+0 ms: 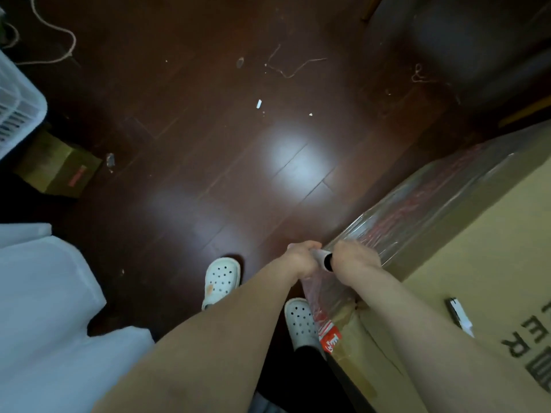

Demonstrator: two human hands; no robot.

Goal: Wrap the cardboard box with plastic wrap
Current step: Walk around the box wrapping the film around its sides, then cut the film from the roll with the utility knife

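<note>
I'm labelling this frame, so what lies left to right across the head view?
From the left: white basket → small cardboard box → left shoe → left hand → plastic wrap roll → right hand → large cardboard box.

You're working in a dim room. Light from above bounces off the dark floor (208,129) as one hard white glare patch at centre, with a fainter sheen to its left. The wrap (417,201) on the box (477,248) catches streaky glints. Top corners sink into murk. The wide lens bows the edges. Everything is soft: your left hand (301,259), right hand (354,257) and the roll (323,257) they grip lack crisp outlines.
</note>
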